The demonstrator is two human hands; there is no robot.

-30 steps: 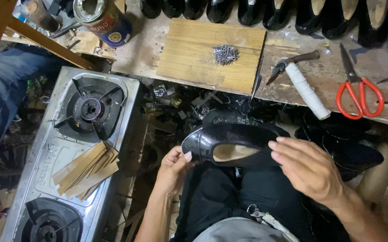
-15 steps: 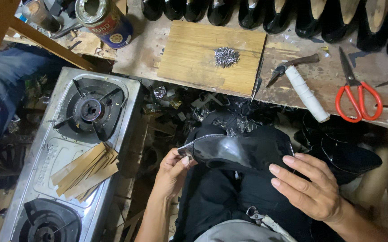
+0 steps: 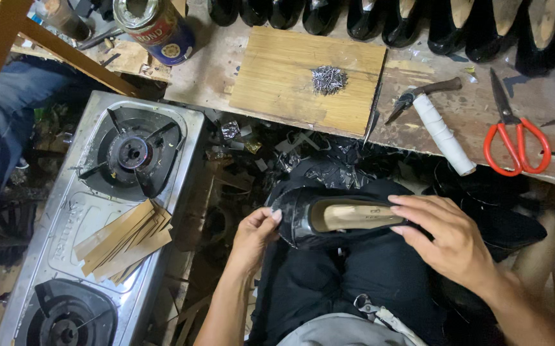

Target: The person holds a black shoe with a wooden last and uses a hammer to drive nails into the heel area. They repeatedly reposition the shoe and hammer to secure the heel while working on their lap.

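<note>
Setting: We're looking down on a cluttered shoemaking bench (image 3: 418, 128) running across twelve o'clock, with a dark lap below it at six.
Shoe: We see a glossy black shoe (image 3: 348, 221) with a tan insole lying across the lap, sole side up, just right of centre.
Left hand: Our left hand (image 3: 255, 237) pinches the shoe's black edge at its nine o'clock end, fingertips closed on the material.
Right hand: Our right hand (image 3: 450, 240) lies over the three o'clock end of the shoe, fingers spread and curled down around it, gripping.
Board: We spot a pale wooden board (image 3: 303, 83) at twelve o'clock, carrying a small heap of nails (image 3: 328, 78).
Tools: At two o'clock we have a hammer (image 3: 434, 118) with a white-wrapped handle, and red-handled scissors (image 3: 514, 134) just beside it at three.
Stove: Out at nine o'clock sits a two-burner steel stove (image 3: 91, 218), with a fan of tan strips (image 3: 123, 240) lying on it between the burners.
Tin: We catch a blue open tin (image 3: 155, 25) at eleven o'clock.
Back row: Along the top edge stand black shoes (image 3: 418, 19) in a line.
</note>
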